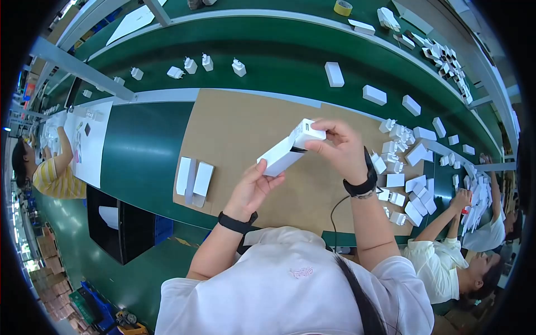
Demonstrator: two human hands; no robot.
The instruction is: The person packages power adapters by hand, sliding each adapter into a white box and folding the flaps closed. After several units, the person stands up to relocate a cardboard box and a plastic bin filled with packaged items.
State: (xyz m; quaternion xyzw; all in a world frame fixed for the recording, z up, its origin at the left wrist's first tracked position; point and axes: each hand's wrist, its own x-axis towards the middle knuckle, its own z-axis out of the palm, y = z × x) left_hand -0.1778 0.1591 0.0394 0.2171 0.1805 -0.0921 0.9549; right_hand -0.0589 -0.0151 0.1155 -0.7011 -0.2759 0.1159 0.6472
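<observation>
While the head camera looks down over the bench, the left hand (254, 187) grips the lower end of a small white cardboard box (281, 156), fingers curled closed around its smooth, flat-sided body; the box is long and rectangular, held tilted above the brown cardboard sheet (234, 131) and clear of it; the right hand (338, 148) pinches a white charger plug (307, 133) at the box's upper open end, thumb beneath and fingers closed over the top, the blocky plug sitting partly in the mouth of the box; both wrists wear dark bands; the cardboard sheet is matte and flat, lying on a smooth green table (145, 156); on the sheet's left edge lie flat white box blanks (194, 177), unfolded and side by side; to the right sits a loose heap of white plugs and boxes (405, 167), small hard-edged shapes piled together; beyond the sheet runs a green conveyor belt (279, 50), curved by the lens, carrying more white plugs (191, 65) standing apart in a row and closed white boxes (334, 73); a roll of yellowish tape (343, 7) rests at the far rim; other workers sit at the left and right edges, one in a striped yellow shirt (56, 180).
</observation>
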